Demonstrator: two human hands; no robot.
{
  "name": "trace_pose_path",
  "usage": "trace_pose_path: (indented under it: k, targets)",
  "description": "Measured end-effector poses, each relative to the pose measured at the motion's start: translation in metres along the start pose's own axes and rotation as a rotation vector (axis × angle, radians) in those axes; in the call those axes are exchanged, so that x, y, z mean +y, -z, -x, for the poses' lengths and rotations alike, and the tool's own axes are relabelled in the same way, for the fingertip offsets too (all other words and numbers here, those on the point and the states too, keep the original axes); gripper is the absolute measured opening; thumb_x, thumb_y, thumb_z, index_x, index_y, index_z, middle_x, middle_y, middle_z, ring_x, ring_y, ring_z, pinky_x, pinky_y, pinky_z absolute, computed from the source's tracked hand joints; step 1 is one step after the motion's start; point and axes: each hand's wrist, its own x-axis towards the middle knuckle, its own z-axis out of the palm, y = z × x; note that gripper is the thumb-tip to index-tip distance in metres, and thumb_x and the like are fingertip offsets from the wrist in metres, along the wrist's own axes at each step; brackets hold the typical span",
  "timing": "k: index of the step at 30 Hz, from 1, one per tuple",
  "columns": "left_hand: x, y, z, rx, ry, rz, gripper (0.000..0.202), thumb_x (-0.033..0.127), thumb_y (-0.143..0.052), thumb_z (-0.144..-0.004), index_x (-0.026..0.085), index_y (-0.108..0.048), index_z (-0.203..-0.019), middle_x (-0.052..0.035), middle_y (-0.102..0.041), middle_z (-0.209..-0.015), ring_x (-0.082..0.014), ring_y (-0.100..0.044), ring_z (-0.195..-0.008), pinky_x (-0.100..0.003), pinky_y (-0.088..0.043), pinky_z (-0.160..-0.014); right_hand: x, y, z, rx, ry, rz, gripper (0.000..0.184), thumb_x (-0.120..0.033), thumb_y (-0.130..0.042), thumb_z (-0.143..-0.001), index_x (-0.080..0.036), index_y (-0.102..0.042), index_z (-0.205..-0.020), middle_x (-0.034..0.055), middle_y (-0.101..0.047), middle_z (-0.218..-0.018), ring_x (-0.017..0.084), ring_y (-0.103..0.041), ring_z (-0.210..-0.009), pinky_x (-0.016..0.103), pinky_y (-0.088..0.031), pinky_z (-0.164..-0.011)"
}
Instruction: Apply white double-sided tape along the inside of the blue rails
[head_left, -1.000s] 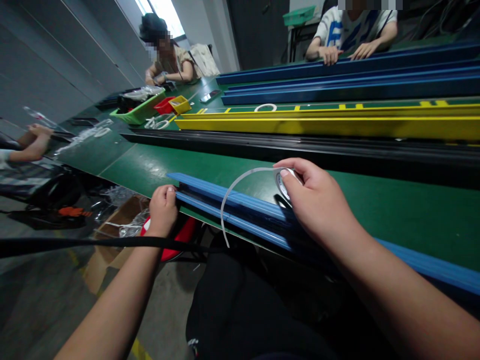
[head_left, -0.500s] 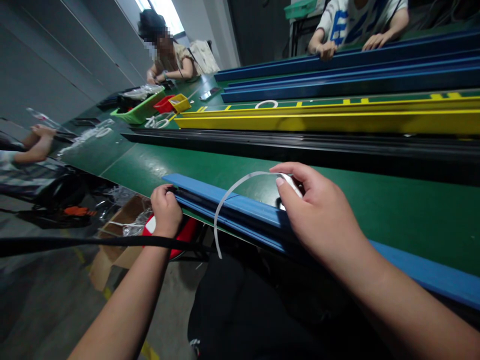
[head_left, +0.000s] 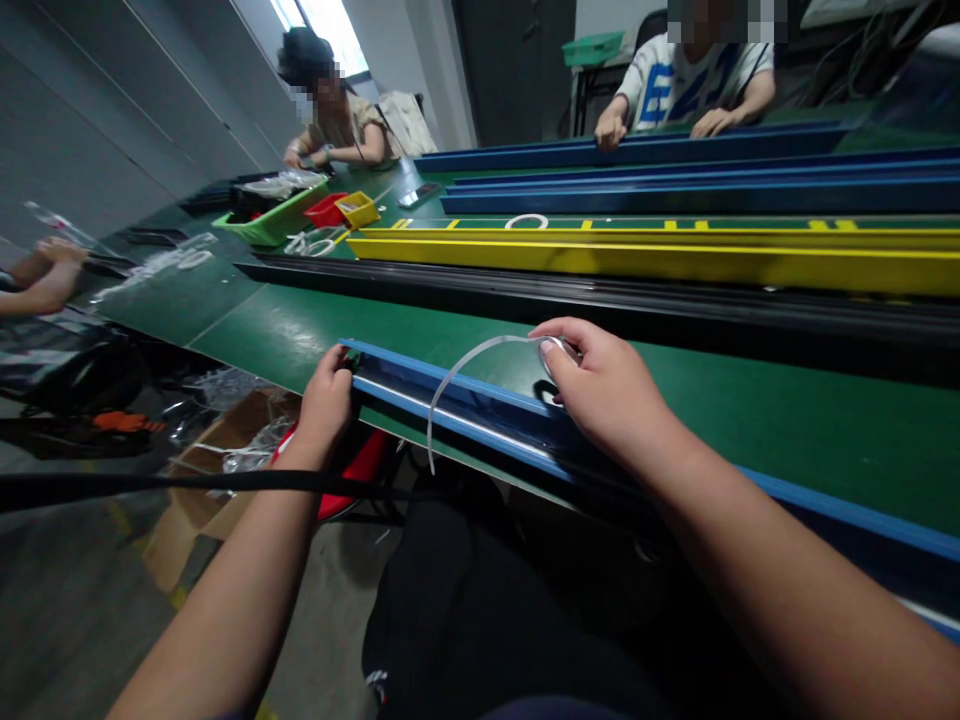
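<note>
A long blue channel-shaped strip [head_left: 495,432] lies along the near edge of the green table, its hollow side facing me. My left hand [head_left: 328,400] is closed around its left end. Above the middle of the channel, my right hand [head_left: 611,380] grips a small roll of narrow white tape [head_left: 559,352] between thumb and fingers. A loose tape tail [head_left: 474,352] arcs left from the roll and hangs down in front of the channel. My right forearm covers part of the blue strip.
Beyond lie a black strip [head_left: 420,288], a yellow strip [head_left: 637,258] and several dark blue strips [head_left: 675,197]. A green basket [head_left: 281,222] and small red and yellow bins [head_left: 358,208] stand back left. Co-workers sit around the green table [head_left: 787,430]. Below left is an open cardboard box [head_left: 176,520].
The blue strip has turned so its hollow side shows more. My right hand has shifted slightly left with the tape roll. My left hand still holds the strip's end.
</note>
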Motion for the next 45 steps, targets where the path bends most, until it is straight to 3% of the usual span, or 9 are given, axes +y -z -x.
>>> trace_pose_path:
  k: [7, 14, 19, 25, 28, 31, 34, 41, 45]
  targets:
    - [0.016, -0.005, -0.018, -0.083, -0.029, 0.124, 0.076, 0.025, -0.05, -0.085, 0.02, -0.051, -0.161, -0.0103, -0.064, -0.151, -0.0283, -0.058, -0.143, -0.044, -0.042, -0.126, 0.022, -0.001, -0.018, -0.111, 0.012, -0.027, 0.029, -0.03, -0.057, -0.098, -0.02, -0.078, -0.115, 0.003, -0.069, -0.087, 0.016, -0.062, -0.075, 0.026, -0.05, -0.069]
    - [0.038, -0.005, -0.024, -0.094, 0.059, 0.036, 0.064, 0.025, -0.049, -0.083, 0.018, -0.069, -0.144, -0.0107, -0.072, -0.139, -0.0322, -0.066, -0.13, -0.047, -0.049, -0.119, 0.029, 0.001, -0.026, -0.137, -0.021, -0.126, 0.04, -0.045, -0.057, -0.096, -0.02, -0.076, -0.122, 0.0042, -0.068, -0.089, 0.015, -0.057, -0.061, 0.023, -0.047, -0.049]
    - [0.085, 0.006, 0.003, 0.073, -0.257, -0.048, 0.046, 0.031, -0.055, -0.09, 0.017, -0.076, -0.129, -0.0115, -0.071, -0.137, -0.0315, -0.06, -0.136, -0.046, -0.04, -0.126, 0.016, 0.005, -0.022, -0.196, 0.145, -0.175, 0.041, -0.046, -0.062, -0.095, -0.016, -0.078, -0.118, 0.0057, -0.071, -0.098, 0.012, -0.056, -0.069, 0.022, -0.049, -0.062]
    - [0.185, -0.01, 0.049, -0.541, -0.168, 0.457, 0.063, 0.068, -0.06, -0.095, 0.019, -0.072, -0.132, -0.0128, -0.076, -0.125, -0.0318, -0.07, -0.121, -0.045, -0.055, -0.107, 0.005, 0.012, -0.017, -0.399, 0.185, -0.321, 0.044, -0.049, -0.069, -0.095, -0.013, -0.08, -0.118, 0.0047, -0.07, -0.089, 0.011, -0.056, -0.069, 0.023, -0.049, -0.067]
    - [0.21, -0.022, 0.061, -0.789, -0.063, 0.504, 0.062, 0.074, -0.068, -0.087, 0.021, -0.076, -0.118, -0.0099, -0.077, -0.097, -0.0276, -0.074, -0.093, -0.039, -0.059, -0.086, 0.004, 0.013, -0.018, -0.358, 0.186, -0.346, 0.045, -0.052, -0.069, -0.096, -0.014, -0.081, -0.116, 0.0051, -0.071, -0.089, 0.011, -0.058, -0.07, 0.023, -0.05, -0.069]
    - [0.204, -0.021, 0.062, -0.828, 0.042, 0.525, 0.044, 0.063, -0.075, -0.086, 0.02, -0.074, -0.094, -0.0014, -0.062, -0.069, -0.0173, -0.059, -0.063, -0.03, -0.05, -0.064, 0.004, 0.014, -0.019, -0.249, 0.172, -0.351, 0.05, -0.059, -0.067, -0.096, -0.014, -0.081, -0.114, 0.0076, -0.073, -0.096, 0.014, -0.061, -0.074, 0.024, -0.052, -0.07]
    - [0.176, -0.006, 0.049, -0.778, 0.109, 0.527, 0.037, 0.055, -0.081, -0.083, 0.02, -0.071, -0.083, 0.0009, -0.054, -0.066, -0.0129, -0.05, -0.06, -0.025, -0.043, -0.059, 0.002, 0.015, -0.021, -0.091, 0.188, -0.366, 0.049, -0.059, -0.066, -0.096, -0.014, -0.08, -0.111, 0.0086, -0.074, -0.1, 0.017, -0.066, -0.082, 0.026, -0.056, -0.075]
    - [0.101, 0.049, -0.003, -0.481, 0.217, 0.299, 0.05, 0.055, -0.094, -0.065, 0.017, -0.076, -0.092, -0.0021, -0.065, -0.075, -0.0146, -0.056, -0.069, -0.025, -0.046, -0.061, 0.003, 0.012, -0.023, 0.096, 0.274, -0.309, 0.036, -0.047, -0.06, -0.102, -0.017, -0.079, -0.108, 0.0061, -0.075, -0.113, 0.02, -0.069, -0.11, 0.031, -0.055, -0.102]
    - [0.079, 0.068, -0.021, -0.503, 0.322, 0.289, 0.057, 0.049, -0.098, -0.062, 0.015, -0.074, -0.1, -0.0006, -0.067, -0.076, -0.0129, -0.055, -0.07, -0.024, -0.047, -0.063, 0.007, 0.008, -0.022, 0.075, 0.3, -0.269, 0.031, -0.042, -0.061, -0.102, -0.017, -0.079, -0.107, 0.0044, -0.075, -0.111, 0.019, -0.07, -0.103, 0.029, -0.054, -0.096]
